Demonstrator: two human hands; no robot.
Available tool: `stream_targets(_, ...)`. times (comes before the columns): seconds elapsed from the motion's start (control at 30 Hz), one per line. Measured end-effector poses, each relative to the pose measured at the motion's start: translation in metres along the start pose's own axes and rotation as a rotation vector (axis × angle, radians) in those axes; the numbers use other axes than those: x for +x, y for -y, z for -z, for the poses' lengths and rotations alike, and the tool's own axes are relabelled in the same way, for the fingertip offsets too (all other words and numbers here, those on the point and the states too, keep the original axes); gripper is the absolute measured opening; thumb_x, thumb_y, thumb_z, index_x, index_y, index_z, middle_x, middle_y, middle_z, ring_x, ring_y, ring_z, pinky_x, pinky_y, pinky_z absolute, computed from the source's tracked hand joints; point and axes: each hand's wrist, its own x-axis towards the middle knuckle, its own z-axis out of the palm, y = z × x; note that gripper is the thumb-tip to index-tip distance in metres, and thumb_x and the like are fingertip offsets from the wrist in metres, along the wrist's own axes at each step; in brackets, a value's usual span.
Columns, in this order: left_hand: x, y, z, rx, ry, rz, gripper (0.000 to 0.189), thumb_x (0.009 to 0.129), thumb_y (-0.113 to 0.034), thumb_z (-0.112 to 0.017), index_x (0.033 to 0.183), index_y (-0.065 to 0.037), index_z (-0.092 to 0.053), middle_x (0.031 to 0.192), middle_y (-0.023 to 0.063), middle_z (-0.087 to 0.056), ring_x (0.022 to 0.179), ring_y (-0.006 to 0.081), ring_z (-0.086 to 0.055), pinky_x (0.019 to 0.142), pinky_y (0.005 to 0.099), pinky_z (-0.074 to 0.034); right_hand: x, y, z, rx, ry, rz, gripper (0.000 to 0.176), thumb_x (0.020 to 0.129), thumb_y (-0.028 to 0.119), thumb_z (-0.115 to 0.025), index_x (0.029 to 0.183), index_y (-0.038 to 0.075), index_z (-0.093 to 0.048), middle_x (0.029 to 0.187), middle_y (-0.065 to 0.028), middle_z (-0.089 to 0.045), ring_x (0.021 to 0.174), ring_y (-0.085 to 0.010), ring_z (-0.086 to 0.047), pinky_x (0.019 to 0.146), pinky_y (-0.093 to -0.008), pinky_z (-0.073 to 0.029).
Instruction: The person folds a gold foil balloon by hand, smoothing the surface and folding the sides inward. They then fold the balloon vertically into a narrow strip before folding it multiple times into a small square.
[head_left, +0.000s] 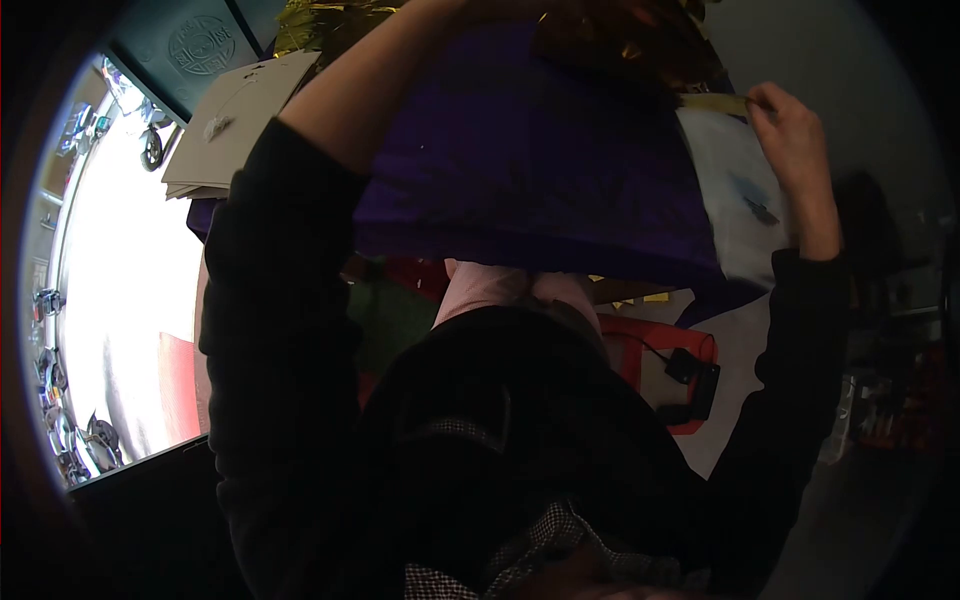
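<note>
My right hand (790,130) is at the right end of the purple cloth-covered table (530,170). Its thumb and fingers are pinched on the end of a yellowish strip (716,102). Below the strip hangs a white sheet (740,200) with a dark blue-grey mark, beside my wrist. Crumpled gold foil (640,45) lies at the far side of the table, in shadow. My left forearm reaches across the table to the top edge, where my left hand (515,8) is dim and mostly cut off. Its fingers do not show, nor whether it holds anything.
A stack of beige card sheets (235,120) sits on the table's left corner. Behind it stands a dark green panel (190,45) with a round emblem. Below the table, a red stool (690,425) bears a black device with a cable. Parked motorbikes show outside at left.
</note>
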Motion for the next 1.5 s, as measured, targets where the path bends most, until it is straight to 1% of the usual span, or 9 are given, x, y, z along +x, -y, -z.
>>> stream_targets(0.07, -0.015, 0.022, -0.003, -0.099, 0.041, -0.029, 0.038, 0.084, 0.011, -0.063, 0.118, -0.005, -0.074, 0.102, 0.0049, -0.077, 0.095, 0.0151, -0.071, 0.087, 0.0316, -0.057, -0.018, 0.004, -0.003, -0.018, -0.015, 0.065, 0.013, 0.094, 0.014, -0.062, 0.098, 0.003, -0.068, 0.089, -0.0185, -0.070, 0.086, -0.0366, -0.069, 0.074, -0.0453, -0.053)
stream_targets(0.13, -0.047, 0.040, -0.012, 0.512, -0.214, -0.203, 0.016, 0.088, -0.008, -0.072, 0.102, -0.001, -0.069, 0.088, 0.0095, -0.073, 0.081, 0.0208, -0.071, 0.077, 0.0371, -0.056, -0.043, 0.010, -0.009, -0.039, -0.023, 0.170, 0.006, 0.092, 0.010, -0.064, 0.094, 0.004, -0.066, 0.086, -0.0173, -0.067, 0.084, -0.0361, -0.067, 0.073, -0.0462, -0.050)
stream_targets(0.2, -0.082, 0.038, -0.033, 0.891, -0.197, -0.338, 0.022, 0.084, -0.006, -0.071, 0.104, -0.013, -0.068, 0.086, 0.0050, -0.071, 0.092, 0.0245, -0.071, 0.112, 0.0531, -0.041, -0.068, 0.015, -0.018, -0.036, -0.022, 0.204, 0.004, 0.090, 0.008, -0.066, 0.091, 0.004, -0.064, 0.085, -0.0163, -0.066, 0.084, -0.0354, -0.065, 0.074, -0.0462, -0.049)
stream_targets(0.23, -0.096, 0.048, -0.045, 0.797, -0.223, -0.413, 0.024, 0.082, -0.002, -0.070, 0.101, -0.015, -0.065, 0.087, 0.0019, -0.070, 0.095, 0.0225, -0.071, 0.120, 0.0604, -0.026, -0.079, 0.018, -0.024, -0.028, 0.008, 0.253, 0.005, 0.088, 0.006, -0.067, 0.091, 0.004, -0.063, 0.086, -0.0154, -0.065, 0.086, -0.0343, -0.065, 0.075, -0.0452, -0.048)
stream_targets(0.3, -0.124, 0.050, -0.063, 0.820, -0.191, -0.472, 0.025, 0.077, 0.002, -0.068, 0.098, -0.011, -0.065, 0.094, 0.0034, -0.071, 0.098, 0.0232, -0.070, 0.119, 0.0600, -0.029, -0.098, 0.023, -0.038, 0.005, 0.040, 0.310, 0.008, 0.086, 0.003, -0.067, 0.090, 0.004, -0.060, 0.086, -0.0138, -0.065, 0.089, -0.0323, -0.064, 0.078, -0.0433, -0.046)
stream_targets(0.53, -0.156, 0.042, -0.083, 0.811, 0.037, -0.310, 0.016, 0.082, 0.001, -0.067, 0.093, -0.007, -0.059, 0.110, 0.0081, -0.071, 0.116, 0.0254, -0.065, 0.121, 0.0615, -0.026, -0.130, 0.023, -0.067, 0.026, 0.111, 0.360, 0.015, 0.084, 0.002, -0.069, 0.098, -0.001, -0.064, 0.111, -0.0148, -0.069, 0.106, -0.0321, -0.064, 0.093, -0.0416, -0.048)
stream_targets(0.77, -0.159, 0.000, -0.065, 0.802, 0.326, -0.093, 0.044, 0.069, -0.010, -0.072, 0.110, -0.004, -0.056, 0.142, 0.0207, -0.052, 0.145, 0.0417, -0.037, 0.122, 0.0633, -0.022, -0.122, 0.048, -0.045, 0.115, 0.148, 0.287, 0.015, 0.088, 0.005, -0.066, 0.101, -0.003, -0.064, 0.115, -0.0146, -0.067, 0.110, -0.0318, -0.061, 0.093, -0.0428, -0.048)
stream_targets(1.0, -0.159, 0.007, -0.106, 0.791, -0.186, 0.194, 0.064, 0.090, -0.022, -0.069, 0.139, 0.007, -0.041, 0.146, 0.0316, -0.043, 0.135, 0.0464, -0.045, 0.110, 0.0468, -0.041, -0.088, 0.064, -0.083, 0.534, 0.246, 0.066, 0.012, 0.096, 0.002, -0.056, 0.103, -0.004, -0.064, 0.101, -0.0159, -0.063, 0.099, -0.0322, -0.059, 0.087, -0.0408, -0.049)
stream_targets(1.5, -0.165, 0.013, -0.127, 0.919, -0.234, 0.268, 0.103, 0.078, -0.047, -0.080, 0.147, 0.008, -0.028, 0.141, 0.0347, -0.040, 0.135, 0.0492, -0.039, 0.112, 0.0705, -0.023, -0.095, 0.069, -0.119, 0.726, 0.223, -0.021, 0.021, 0.095, -0.013, -0.048, 0.107, -0.006, -0.064, 0.113, -0.0124, -0.056, 0.107, -0.0260, -0.059, 0.093, -0.0344, -0.051)
